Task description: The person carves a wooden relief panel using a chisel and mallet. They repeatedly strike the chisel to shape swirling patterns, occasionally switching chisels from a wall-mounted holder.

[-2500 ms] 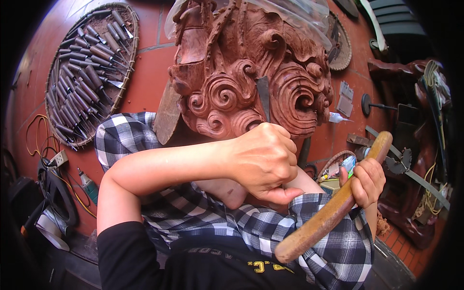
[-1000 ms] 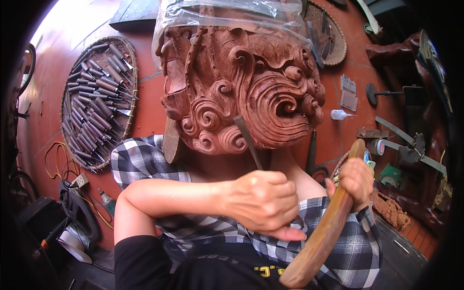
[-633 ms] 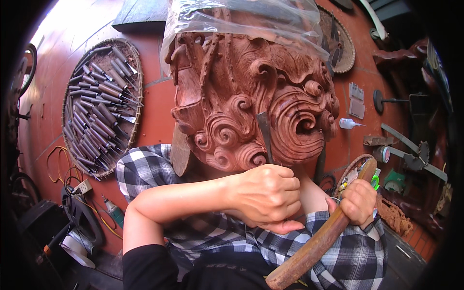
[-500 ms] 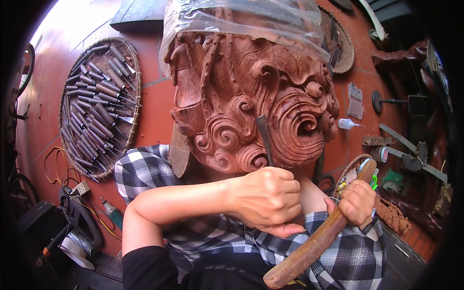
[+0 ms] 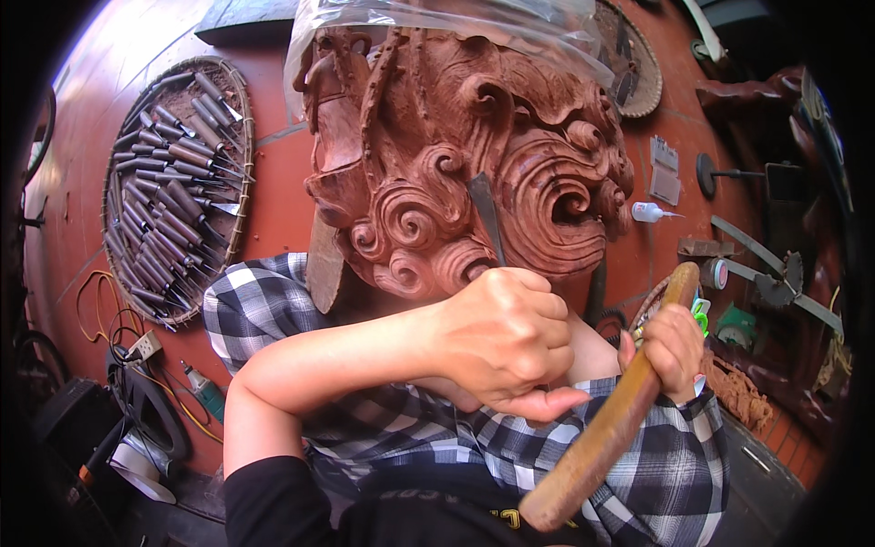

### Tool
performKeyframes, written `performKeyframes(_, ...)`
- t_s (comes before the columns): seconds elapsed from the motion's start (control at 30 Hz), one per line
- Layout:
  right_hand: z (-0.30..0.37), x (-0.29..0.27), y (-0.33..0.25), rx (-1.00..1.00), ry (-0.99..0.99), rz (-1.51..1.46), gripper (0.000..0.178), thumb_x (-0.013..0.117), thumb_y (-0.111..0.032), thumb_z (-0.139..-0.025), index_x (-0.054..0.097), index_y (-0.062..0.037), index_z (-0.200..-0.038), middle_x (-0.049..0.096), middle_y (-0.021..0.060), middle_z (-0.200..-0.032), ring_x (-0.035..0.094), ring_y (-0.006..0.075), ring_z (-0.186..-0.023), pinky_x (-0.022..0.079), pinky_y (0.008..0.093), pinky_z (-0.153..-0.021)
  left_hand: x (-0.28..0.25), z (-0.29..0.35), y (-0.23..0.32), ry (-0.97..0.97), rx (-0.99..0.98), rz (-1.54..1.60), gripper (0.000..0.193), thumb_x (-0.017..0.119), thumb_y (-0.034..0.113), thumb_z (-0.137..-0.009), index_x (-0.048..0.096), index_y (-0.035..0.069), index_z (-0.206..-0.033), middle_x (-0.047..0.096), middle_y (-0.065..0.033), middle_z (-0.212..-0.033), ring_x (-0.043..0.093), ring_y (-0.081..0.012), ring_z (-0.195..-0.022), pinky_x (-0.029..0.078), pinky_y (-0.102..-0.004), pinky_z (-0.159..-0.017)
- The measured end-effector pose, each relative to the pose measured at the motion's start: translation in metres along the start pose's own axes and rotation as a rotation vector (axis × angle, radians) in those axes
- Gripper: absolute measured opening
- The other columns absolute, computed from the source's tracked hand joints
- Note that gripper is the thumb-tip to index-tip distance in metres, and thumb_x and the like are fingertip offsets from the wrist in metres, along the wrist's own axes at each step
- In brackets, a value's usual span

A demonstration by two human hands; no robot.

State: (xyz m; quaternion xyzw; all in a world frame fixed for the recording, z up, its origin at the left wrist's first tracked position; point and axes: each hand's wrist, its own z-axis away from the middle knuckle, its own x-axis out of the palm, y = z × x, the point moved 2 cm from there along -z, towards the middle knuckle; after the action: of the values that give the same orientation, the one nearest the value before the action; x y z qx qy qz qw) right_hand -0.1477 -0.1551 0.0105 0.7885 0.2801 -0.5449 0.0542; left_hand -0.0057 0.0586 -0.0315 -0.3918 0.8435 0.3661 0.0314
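Observation:
A reddish-brown wood carving (image 5: 410, 214) with deep spirals and wave-like curls fills the upper middle. My left hand (image 5: 515, 342) is closed in a fist round a chisel, its handle hidden by the fingers. The flat, dark chisel blade (image 5: 488, 214) points away from me, with its tip against the carving between two swirls. At the right, my right hand (image 5: 673, 351) grips a long, rounded wooden mallet (image 5: 611, 428) near its far end. The mallet slants down toward my lap, apart from the chisel.
A round woven tray (image 5: 239, 196) at the left holds many wood-handled chisels. Clear plastic sheeting (image 5: 447, 20) covers the carving's far part. A small glue bottle (image 5: 649, 212) and a metal clamp-like tool (image 5: 775, 287) lie to the right. Cables and a power strip (image 5: 144, 346) lie left.
The carving, trays and my left hand sit slightly higher in the picture. The mallet has tilted steeper, its near end shifting right and up. Both hands keep their grips.

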Motion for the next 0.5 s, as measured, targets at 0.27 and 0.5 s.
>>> performKeyframes(0.27,0.006,0.011,0.005,0.034,0.051,0.061,0.036,0.085,-0.003,-0.064,0.055,-0.0044,-0.084,0.060,0.0090,-0.074,0.061,0.0274,-0.063,0.054,0.0404,-0.060,-0.005,-0.006,-0.004,-0.059,0.002,-0.028,0.026,0.074,0.037,-0.077,0.069,0.013,-0.067,0.049,0.0036,-0.056,0.049,-0.0140,-0.049,0.034,-0.0294,-0.044)
performKeyframes(0.5,0.006,0.009,0.009,0.037,0.086,0.017,0.036,0.086,-0.002,-0.063,0.056,-0.0048,-0.082,0.060,0.0090,-0.074,0.061,0.0268,-0.061,0.053,0.0397,-0.059,-0.017,-0.014,-0.005,-0.121,-0.007,-0.071,0.033,0.073,0.040,-0.079,0.062,0.015,-0.061,0.048,0.0031,-0.056,0.048,-0.0139,-0.048,0.033,-0.0293,-0.045)
